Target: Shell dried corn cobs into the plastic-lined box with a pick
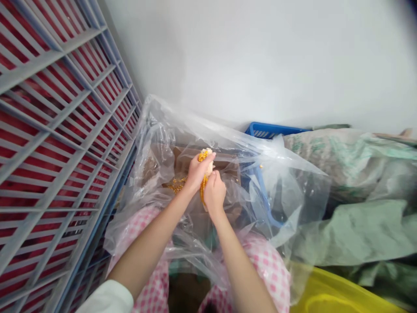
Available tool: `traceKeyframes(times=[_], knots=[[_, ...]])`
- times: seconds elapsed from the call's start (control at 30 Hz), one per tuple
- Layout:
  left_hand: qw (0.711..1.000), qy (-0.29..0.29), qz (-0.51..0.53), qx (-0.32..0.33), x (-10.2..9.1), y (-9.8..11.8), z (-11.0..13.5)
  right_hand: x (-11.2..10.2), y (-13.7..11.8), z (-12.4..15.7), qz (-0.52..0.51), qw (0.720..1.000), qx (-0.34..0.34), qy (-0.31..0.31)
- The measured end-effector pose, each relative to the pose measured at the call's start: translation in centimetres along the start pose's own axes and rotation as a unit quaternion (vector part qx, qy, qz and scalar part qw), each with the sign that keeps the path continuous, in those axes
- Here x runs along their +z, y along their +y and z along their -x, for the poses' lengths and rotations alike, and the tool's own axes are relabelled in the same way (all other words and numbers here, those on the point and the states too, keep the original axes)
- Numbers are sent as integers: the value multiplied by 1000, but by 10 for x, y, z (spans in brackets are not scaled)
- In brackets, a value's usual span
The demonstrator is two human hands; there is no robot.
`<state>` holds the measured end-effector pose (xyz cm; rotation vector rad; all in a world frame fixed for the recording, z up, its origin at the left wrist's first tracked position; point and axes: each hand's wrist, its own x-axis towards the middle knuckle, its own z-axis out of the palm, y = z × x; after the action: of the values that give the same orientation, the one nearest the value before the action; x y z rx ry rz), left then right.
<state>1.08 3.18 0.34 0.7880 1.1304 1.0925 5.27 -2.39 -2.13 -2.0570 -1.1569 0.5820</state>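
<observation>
Plastic bag (pixel 198 134) around hands (pixel 197 171) (pixel 214 193), rack (pixel 48 60) beside

corn cob (pixel 204 184) | part-stripped, yellow kernels, pale core showing | near upright | loose kernels (pixel 177 185) below left

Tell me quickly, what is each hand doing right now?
Left hand: closed, holding a corn cob.
Right hand: closed, holding the same corn cob.
</observation>
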Motion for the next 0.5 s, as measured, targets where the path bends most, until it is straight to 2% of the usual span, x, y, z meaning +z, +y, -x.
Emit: traceKeyframes(times=[0.13,0.23,0.4,0.5], knots=[[998,34,-25,35,0,-6,0,4,6,-3,-74,997,13,15],[999,39,-4,19,-1,-7,0,8,10,-5,-126,992,0,7],[999,-9,24,-40,-5,-3,0,15,18,-17,-249,967,61,12],[999,20,37,-16,-8,1,-4,14,24,-29,-275,956,91,-35]])
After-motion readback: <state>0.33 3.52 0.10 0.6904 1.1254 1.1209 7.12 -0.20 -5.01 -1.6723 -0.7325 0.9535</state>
